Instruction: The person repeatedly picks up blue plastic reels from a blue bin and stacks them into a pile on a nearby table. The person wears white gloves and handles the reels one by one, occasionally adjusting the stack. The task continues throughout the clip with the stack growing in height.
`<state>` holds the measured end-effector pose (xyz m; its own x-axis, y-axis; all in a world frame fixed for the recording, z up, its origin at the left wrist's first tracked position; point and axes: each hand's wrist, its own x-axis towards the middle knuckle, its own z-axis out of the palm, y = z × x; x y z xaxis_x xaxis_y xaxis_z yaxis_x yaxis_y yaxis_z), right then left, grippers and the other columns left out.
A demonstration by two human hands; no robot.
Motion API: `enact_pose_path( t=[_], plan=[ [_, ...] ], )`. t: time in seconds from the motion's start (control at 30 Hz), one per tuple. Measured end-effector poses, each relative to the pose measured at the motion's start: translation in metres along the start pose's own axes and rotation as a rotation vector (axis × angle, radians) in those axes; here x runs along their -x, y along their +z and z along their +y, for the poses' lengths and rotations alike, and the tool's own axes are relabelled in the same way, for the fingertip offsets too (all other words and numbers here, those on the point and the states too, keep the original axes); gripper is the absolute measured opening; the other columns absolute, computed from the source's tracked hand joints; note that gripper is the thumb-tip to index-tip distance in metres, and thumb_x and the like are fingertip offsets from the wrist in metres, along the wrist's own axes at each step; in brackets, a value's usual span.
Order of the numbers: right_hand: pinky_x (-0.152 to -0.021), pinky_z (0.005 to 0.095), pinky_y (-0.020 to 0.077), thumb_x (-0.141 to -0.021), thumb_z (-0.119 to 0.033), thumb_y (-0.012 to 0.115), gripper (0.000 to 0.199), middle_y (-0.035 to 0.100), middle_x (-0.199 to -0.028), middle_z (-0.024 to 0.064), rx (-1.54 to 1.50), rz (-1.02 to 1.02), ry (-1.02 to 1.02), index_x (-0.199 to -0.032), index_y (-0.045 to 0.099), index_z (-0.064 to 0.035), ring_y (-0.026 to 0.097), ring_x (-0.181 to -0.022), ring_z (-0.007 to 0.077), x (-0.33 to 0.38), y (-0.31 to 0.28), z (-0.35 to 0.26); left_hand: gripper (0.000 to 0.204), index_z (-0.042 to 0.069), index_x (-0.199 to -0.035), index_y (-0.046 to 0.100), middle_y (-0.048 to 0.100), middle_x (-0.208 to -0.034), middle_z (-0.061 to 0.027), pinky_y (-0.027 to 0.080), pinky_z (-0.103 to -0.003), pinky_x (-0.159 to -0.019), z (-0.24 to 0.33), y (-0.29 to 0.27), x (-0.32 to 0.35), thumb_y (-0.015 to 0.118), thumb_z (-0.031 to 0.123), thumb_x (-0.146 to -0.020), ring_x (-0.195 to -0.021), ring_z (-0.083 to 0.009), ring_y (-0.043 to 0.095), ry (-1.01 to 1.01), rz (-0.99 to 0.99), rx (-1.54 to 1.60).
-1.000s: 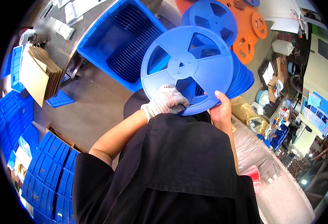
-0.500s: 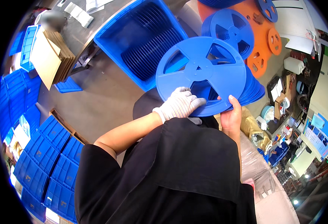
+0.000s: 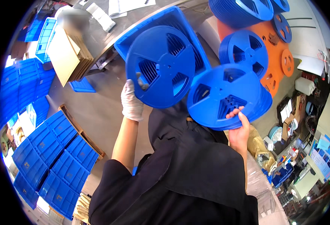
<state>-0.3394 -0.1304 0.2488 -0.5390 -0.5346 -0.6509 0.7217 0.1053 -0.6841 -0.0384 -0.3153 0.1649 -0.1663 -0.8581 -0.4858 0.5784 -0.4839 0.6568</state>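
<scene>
My gloved left hand (image 3: 132, 103) grips the lower-left rim of a single blue reel (image 3: 160, 62), a flat disc with cut-out windows. That reel is held up in front of a blue crate (image 3: 195, 30), and ribbed edges of reels inside the crate show through its windows. My bare right hand (image 3: 241, 133) is closed on the near edge of a stack of blue reels (image 3: 217, 86), its fingers reaching into a window of the top one. The stack's layered edges fan out on the right.
An orange surface (image 3: 244, 32) at the back right bears another blue reel stack (image 3: 260, 48) and an orange reel (image 3: 287, 63). A grey table (image 3: 97, 41) with cardboard sheets (image 3: 65, 56) stands at the far left. Stacked blue crates (image 3: 54, 153) rise on the left beside a wooden pallet (image 3: 82, 133).
My left hand has lifted one blue reel off the stack and carried it left and away to the crate. My right hand stays on the stack, its fingers now farther into the window.
</scene>
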Motion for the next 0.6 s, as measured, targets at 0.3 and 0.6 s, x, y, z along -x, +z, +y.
enact_pose_path(
  t=[0.3, 0.6],
  plan=[
    [-0.082, 0.0382, 0.0451, -0.088, -0.007, 0.05, 0.02, 0.056, -0.089, 0.0047, -0.058, -0.013, -0.021, -0.108, 0.051, -0.0081, 0.053, -0.082, 0.0182, -0.001, -0.011, 0.002, 0.049, 0.0, -0.122, 0.052, 0.058, -0.079, -0.003, 0.051, -0.039, -0.084, -0.005, -0.082, -0.038, 0.063, 0.037, -0.092, -0.074, -0.0198, 0.056, -0.001, 0.187, 0.406],
    [-0.081, 0.0382, 0.0458, -0.087, -0.008, 0.049, 0.02, 0.056, -0.088, 0.0049, -0.06, 0.075, -0.035, -0.107, 0.051, -0.0081, 0.053, -0.082, 0.0183, 0.0, -0.009, 0.004, 0.046, 0.0, -0.123, 0.052, 0.059, -0.082, -0.0032, 0.053, -0.037, -0.083, -0.019, -0.095, -0.067, 0.059, 0.035, -0.094, -0.076, -0.0195, 0.058, -0.037, 0.208, 0.412]
  ],
)
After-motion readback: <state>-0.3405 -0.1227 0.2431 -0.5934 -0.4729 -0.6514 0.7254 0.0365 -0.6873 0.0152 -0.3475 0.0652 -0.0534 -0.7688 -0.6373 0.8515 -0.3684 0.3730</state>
